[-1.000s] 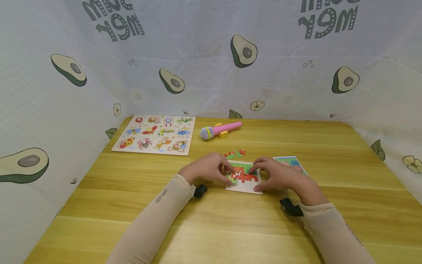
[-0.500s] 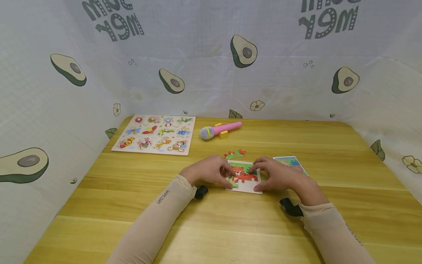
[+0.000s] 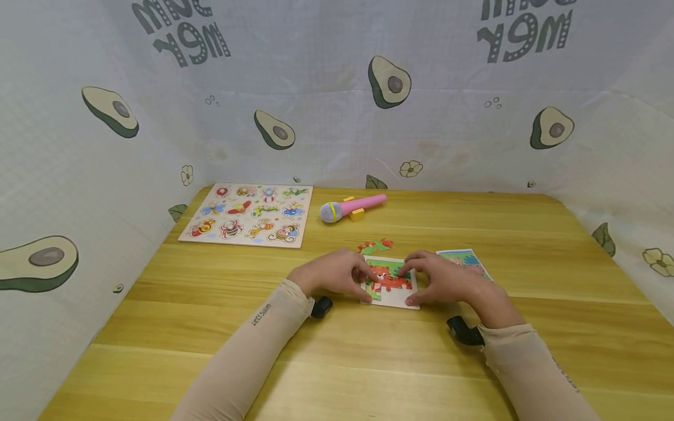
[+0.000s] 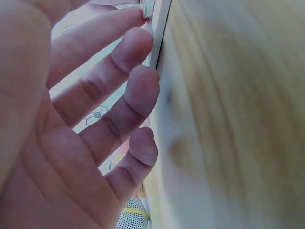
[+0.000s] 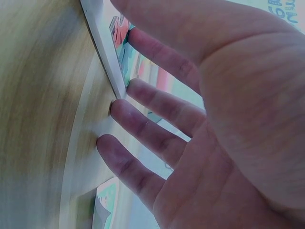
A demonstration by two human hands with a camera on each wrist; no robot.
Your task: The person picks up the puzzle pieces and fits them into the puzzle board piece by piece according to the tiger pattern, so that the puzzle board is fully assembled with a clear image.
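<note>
A white-edged jigsaw board [image 3: 392,300] with a partly laid tiger picture [image 3: 387,276] lies on the wooden table, between both hands. My left hand [image 3: 337,273] has thumb and index finger at opposite ends of a green-and-red puzzle piece [image 3: 376,294] in the lower left corner. The other left fingers hang loosely bent beside the board in the left wrist view. My right hand [image 3: 444,278] rests on the right side, index finger on the picture and thumb at the lower right edge. Its remaining fingers [image 5: 126,157] reach out fairly straight in the right wrist view.
Loose puzzle pieces [image 3: 375,245] lie just behind the board. A picture card [image 3: 466,260] is partly behind the right hand. Farther back are a pink toy microphone [image 3: 363,203] and a large insect peg puzzle [image 3: 244,215]. A printed curtain [image 3: 337,146] surrounds the table [image 3: 337,374].
The left fingers and the puzzle piece shifted slightly right and toward me, into the board's lower left corner; over the last half second they barely move. The right hand stays put.
</note>
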